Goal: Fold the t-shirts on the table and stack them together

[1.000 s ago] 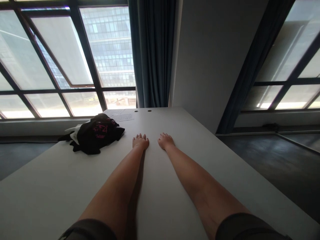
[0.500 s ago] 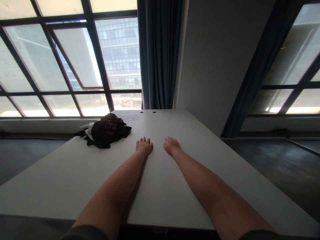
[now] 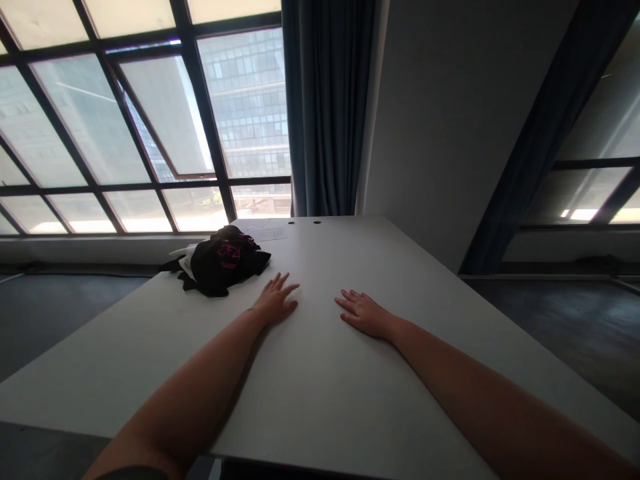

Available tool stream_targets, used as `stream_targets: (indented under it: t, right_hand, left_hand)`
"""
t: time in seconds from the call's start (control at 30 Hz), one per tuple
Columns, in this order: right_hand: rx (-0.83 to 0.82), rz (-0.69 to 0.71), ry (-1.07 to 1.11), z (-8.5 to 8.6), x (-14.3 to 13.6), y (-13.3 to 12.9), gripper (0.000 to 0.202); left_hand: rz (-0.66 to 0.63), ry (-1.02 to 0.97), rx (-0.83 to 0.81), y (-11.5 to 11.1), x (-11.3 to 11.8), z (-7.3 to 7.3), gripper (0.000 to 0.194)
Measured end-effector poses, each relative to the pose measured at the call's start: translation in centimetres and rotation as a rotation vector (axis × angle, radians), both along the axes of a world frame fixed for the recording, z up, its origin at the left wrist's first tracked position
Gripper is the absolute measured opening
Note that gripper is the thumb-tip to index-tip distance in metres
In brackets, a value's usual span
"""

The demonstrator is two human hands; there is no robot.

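Note:
My left hand (image 3: 275,299) is over the white table (image 3: 320,387), palm down with its fingers spread, and holds nothing. To the right of it, my right hand (image 3: 364,313) is also palm down and open, its fingers pointing left toward the other hand. A gap of bare tabletop lies between the two. Just beyond and left of my left hand is a crumpled heap of black cloth (image 3: 225,263) with pink lettering. Some white cloth (image 3: 187,260) shows at the heap's left side.
Sheets of paper (image 3: 270,233) lie at the table's far left, near two dark round holes (image 3: 317,223). Behind the table hang a blue curtain (image 3: 327,113) and a large window (image 3: 165,120) with one tilted pane. Grey floor (image 3: 560,320) runs along the right side.
Both hands have moved apart and slightly nearer to me, and their fingers have spread. The view has turned a little to the left. The cloth heap stays on the table.

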State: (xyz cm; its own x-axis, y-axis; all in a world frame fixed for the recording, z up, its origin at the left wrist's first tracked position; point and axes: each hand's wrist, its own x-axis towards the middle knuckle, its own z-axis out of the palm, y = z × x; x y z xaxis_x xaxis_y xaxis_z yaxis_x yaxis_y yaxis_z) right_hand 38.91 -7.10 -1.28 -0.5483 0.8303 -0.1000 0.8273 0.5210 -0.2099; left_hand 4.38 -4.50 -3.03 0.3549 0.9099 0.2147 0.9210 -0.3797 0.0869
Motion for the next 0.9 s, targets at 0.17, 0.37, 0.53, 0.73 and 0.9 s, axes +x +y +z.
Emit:
stream_targets:
  t: [0.17, 0.37, 0.53, 0.73, 0.9]
  right_hand:
    - [0.0, 0.014, 0.015, -0.2, 0.1, 0.4, 0.073]
    - [-0.012, 0.006, 0.036, -0.3, 0.2, 0.4, 0.072]
    - [-0.02, -0.008, 0.052, -0.3, 0.2, 0.4, 0.071]
    - [-0.019, -0.007, 0.069, -0.7, 0.3, 0.6, 0.071]
    - [-0.026, -0.001, 0.055, -0.3, 0.3, 0.4, 0.072]
  left_hand:
    - [0.578, -0.131, 0.372, 2.9, -7.4, 0.8, 0.069]
    - [0.869, -0.225, 0.369, 4.7, -12.4, 0.8, 0.075]
    - [0.9, -0.245, 0.279, 5.8, -13.3, 0.8, 0.077]
    - [0.87, -0.191, 0.222, 6.0, -14.6, 0.6, 0.074]
    - [0.848, -0.169, 0.207, 5.9, -14.5, 0.4, 0.075]
